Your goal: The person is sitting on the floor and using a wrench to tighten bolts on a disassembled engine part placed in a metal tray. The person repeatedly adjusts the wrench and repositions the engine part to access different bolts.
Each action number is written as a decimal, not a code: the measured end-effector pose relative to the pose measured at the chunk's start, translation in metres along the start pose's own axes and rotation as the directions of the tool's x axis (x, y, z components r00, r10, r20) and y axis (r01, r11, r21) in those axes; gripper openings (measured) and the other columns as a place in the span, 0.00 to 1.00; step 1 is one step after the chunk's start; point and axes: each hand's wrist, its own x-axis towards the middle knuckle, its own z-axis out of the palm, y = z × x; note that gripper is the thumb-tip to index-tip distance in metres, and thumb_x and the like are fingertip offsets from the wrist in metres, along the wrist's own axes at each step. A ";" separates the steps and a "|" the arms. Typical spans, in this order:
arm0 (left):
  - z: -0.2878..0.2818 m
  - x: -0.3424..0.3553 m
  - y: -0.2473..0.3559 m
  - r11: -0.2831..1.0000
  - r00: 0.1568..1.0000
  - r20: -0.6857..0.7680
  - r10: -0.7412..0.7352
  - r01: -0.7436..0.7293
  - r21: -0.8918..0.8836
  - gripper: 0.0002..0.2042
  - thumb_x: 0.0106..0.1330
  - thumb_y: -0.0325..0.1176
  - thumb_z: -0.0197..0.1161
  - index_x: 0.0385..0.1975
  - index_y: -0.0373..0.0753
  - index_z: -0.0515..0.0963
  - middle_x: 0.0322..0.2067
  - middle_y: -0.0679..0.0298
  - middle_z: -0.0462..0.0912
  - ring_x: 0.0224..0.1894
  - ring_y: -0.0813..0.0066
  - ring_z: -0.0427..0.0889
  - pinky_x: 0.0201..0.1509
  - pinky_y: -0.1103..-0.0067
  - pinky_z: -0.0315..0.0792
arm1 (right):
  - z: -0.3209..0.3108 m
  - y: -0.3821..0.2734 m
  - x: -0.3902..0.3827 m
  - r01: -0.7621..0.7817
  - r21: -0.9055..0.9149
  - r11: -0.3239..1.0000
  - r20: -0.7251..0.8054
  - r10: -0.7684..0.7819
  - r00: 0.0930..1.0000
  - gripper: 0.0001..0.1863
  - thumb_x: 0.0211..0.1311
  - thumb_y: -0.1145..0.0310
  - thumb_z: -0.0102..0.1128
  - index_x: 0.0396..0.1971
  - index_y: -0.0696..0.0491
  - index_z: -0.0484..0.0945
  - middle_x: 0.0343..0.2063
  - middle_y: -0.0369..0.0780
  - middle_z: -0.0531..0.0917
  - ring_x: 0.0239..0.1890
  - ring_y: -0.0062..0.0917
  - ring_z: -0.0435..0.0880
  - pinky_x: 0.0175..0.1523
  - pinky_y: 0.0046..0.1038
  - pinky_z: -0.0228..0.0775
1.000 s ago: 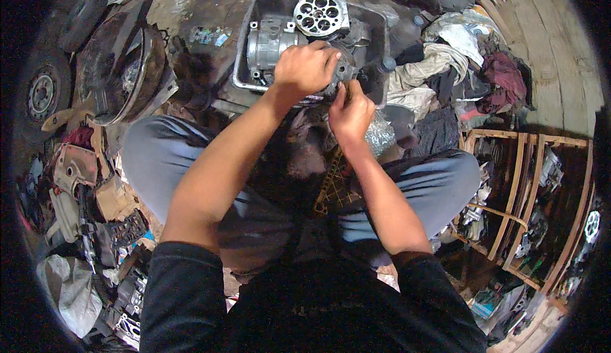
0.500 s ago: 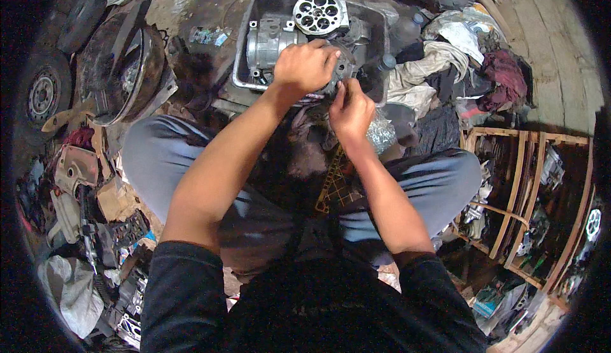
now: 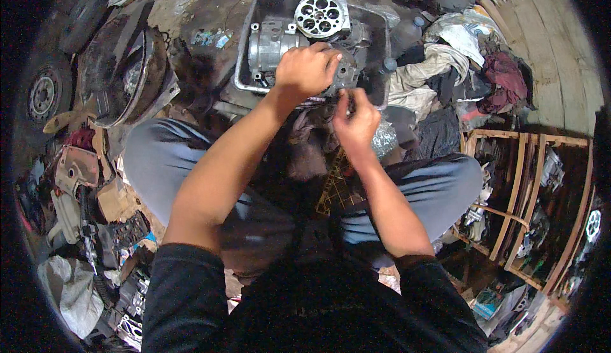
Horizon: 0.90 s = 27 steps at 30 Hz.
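A rectangular tray [image 3: 240, 66] with a pale rim holds grey metal machine parts in front of me. Inside lies a silvery cylindrical housing [image 3: 264, 49] with bolt lugs. Beyond my knuckles a round metal plate [image 3: 318, 33] with several large holes rests on top. My left hand [image 3: 308, 70] is wrapped over a dark grey metal part [image 3: 345, 71] at the tray's near side; its fingertips are partly hidden. Just to the right and nearer me, my right hand [image 3: 358, 122] is closed, thumb and forefinger pinched beside that part. Whatever it pinches is too small or hidden to make out.
Pale rags [image 3: 414, 79] and a dark red cloth [image 3: 503, 79] lie right of the tray. A wooden rack [image 3: 519, 194] with metal parts is farther right. At left stand a large round metal pan [image 3: 143, 76] and a wheel [image 3: 44, 95]; loose parts crowd the lower left.
My right hand has drawn slightly toward me and right, away from the grey part, its fingers turning. My left hand stays in place on the part.
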 end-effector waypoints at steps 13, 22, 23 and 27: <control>0.002 -0.001 -0.001 0.999 0.998 -0.046 0.042 -0.042 0.008 0.16 0.75 0.46 0.58 0.40 0.42 0.88 0.43 0.56 0.89 0.37 0.48 0.89 0.43 0.59 0.83 | -0.009 0.002 0.011 0.111 -0.242 0.964 0.199 -0.063 0.978 0.07 0.62 0.71 0.63 0.37 0.54 0.75 0.29 0.50 0.86 0.31 0.51 0.87 0.35 0.51 0.76; 0.001 0.001 0.000 1.000 1.000 -0.002 0.028 -0.028 0.005 0.17 0.75 0.46 0.56 0.40 0.42 0.88 0.44 0.57 0.88 0.38 0.47 0.88 0.44 0.57 0.83 | -0.018 0.010 -0.024 0.119 -0.236 0.964 0.311 -0.041 0.949 0.08 0.60 0.71 0.64 0.37 0.54 0.76 0.29 0.49 0.86 0.29 0.50 0.87 0.34 0.50 0.76; 0.000 0.001 0.002 1.000 1.000 0.019 0.014 -0.014 0.004 0.17 0.75 0.45 0.56 0.40 0.42 0.88 0.44 0.57 0.88 0.38 0.47 0.88 0.44 0.57 0.83 | -0.017 0.011 -0.024 0.088 -0.208 0.974 0.272 -0.029 0.962 0.06 0.61 0.72 0.64 0.36 0.55 0.77 0.28 0.49 0.86 0.30 0.51 0.86 0.34 0.50 0.76; 0.001 0.001 0.000 0.999 1.000 0.017 0.020 -0.020 -0.025 0.17 0.75 0.45 0.56 0.41 0.41 0.88 0.45 0.57 0.89 0.39 0.47 0.89 0.46 0.58 0.83 | -0.012 0.006 -0.018 0.012 -0.089 0.996 0.113 -0.002 0.994 0.03 0.66 0.72 0.61 0.36 0.55 0.78 0.27 0.51 0.86 0.30 0.52 0.86 0.34 0.50 0.75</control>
